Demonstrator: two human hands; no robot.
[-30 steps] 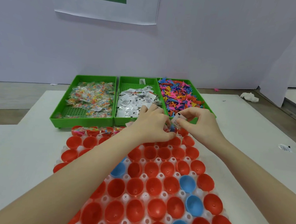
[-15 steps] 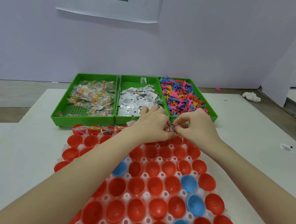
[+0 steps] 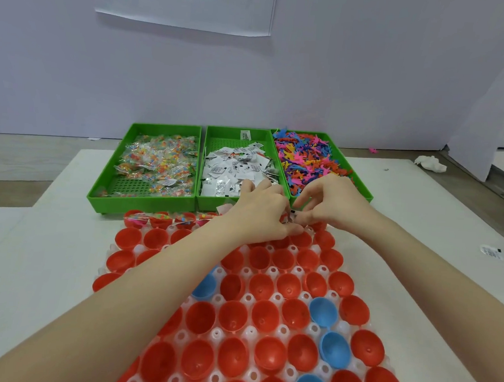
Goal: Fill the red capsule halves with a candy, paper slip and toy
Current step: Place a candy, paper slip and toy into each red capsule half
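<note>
Several open red capsule halves (image 3: 233, 315) sit in a clear holder tray (image 3: 249, 332) in front of me, with a few blue halves (image 3: 323, 311) among them. The far row at the left (image 3: 160, 219) holds candy packets. My left hand (image 3: 261, 213) and my right hand (image 3: 331, 206) meet over the tray's far row, fingertips together pinching a small white paper slip (image 3: 291, 215). What lies under the hands is hidden.
Three green bins stand behind the tray: wrapped candies (image 3: 158, 164) at left, paper slips (image 3: 234, 169) in the middle, colourful small toys (image 3: 311, 162) at right. A loose slip (image 3: 490, 252) lies on the white table at right. A crumpled tissue (image 3: 429, 164) lies far right.
Both hands have dipped slightly lower toward the far row of halves while staying pressed together on the slip. The small blue piece seen between the fingers earlier is no longer visible.
</note>
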